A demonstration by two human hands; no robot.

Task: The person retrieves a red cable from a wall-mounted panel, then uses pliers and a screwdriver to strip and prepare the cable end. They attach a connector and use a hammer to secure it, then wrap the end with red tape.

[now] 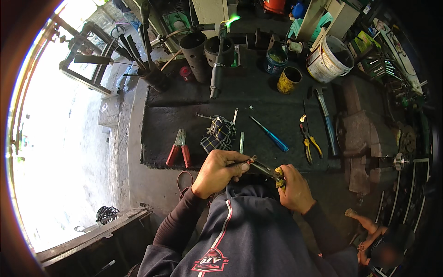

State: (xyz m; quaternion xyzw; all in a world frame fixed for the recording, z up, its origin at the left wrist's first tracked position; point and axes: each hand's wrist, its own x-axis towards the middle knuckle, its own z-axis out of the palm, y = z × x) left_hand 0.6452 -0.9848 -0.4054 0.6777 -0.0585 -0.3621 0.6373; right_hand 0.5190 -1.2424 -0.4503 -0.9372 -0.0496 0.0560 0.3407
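My left hand is closed in a pinch around a cable end, its reddish tip poking out between thumb and fingers beside a small metal ring-like piece. My right hand grips a pair of pliers by its yellow handles. The jaws point left and reach the cable end; whether they bite on it I cannot tell. A thin dark red cable loops below my left wrist. Red-handled pliers lie on the bench, left of a crumpled checked cloth.
The dark workbench holds a blue screwdriver, yellow-handled pliers and a hammer. Along its back stand metal tubes, a yellow can and a white bucket. A vise sits right; another person is lower right.
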